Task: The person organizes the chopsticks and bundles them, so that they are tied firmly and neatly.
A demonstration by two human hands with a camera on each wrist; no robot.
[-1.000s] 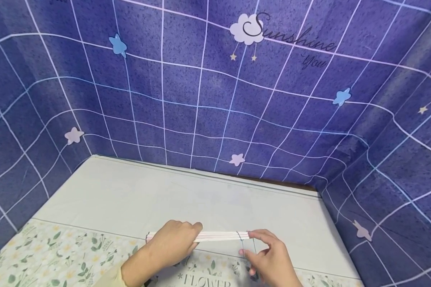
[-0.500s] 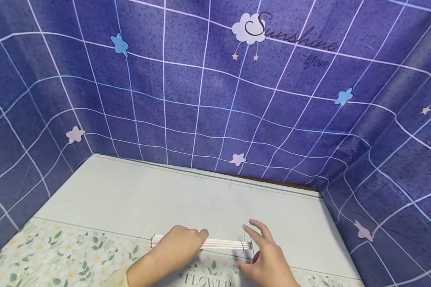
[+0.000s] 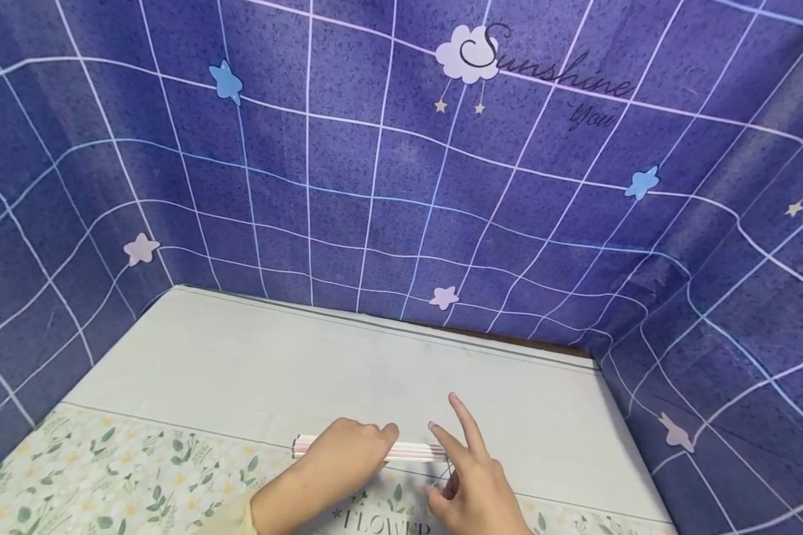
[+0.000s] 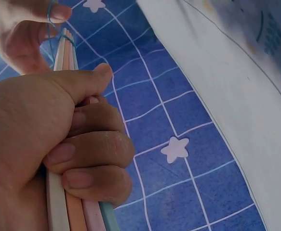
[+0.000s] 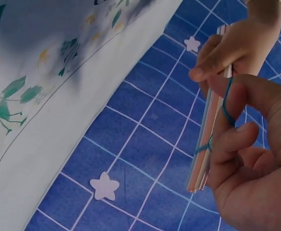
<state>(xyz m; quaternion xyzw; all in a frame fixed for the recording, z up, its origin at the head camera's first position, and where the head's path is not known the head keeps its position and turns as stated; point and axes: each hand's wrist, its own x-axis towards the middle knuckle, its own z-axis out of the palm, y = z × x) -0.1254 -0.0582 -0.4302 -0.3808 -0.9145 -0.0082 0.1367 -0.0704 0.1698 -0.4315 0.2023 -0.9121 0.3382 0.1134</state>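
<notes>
My left hand [image 3: 348,453] grips a bundle of slim pastel pencils [image 3: 418,452] around its middle, the bundle lying sideways low over the table. White, orange, pink and teal barrels show in the left wrist view. A thin teal rubber band [image 5: 225,113] loops around the bundle near its right end and stretches over fingers of my right hand [image 3: 478,479]. That hand is at the bundle's right end, two fingers extended and the others curled with the band hooked on them. In the right wrist view, the band's crossing on the pencils sits a little short of their tips.
Under the hands is a table cover with a plain white part [image 3: 375,371] and a floral part [image 3: 140,468] bearing the print FLOWER nearer the body. A blue-purple curtain [image 3: 348,171] with grid lines and stars rises behind the table and at both sides.
The bundle and left hand have shifted slightly right. My right hand spread its fingers with the band stretched between them, then moved left and curled some fingers at the bundle's end.
</notes>
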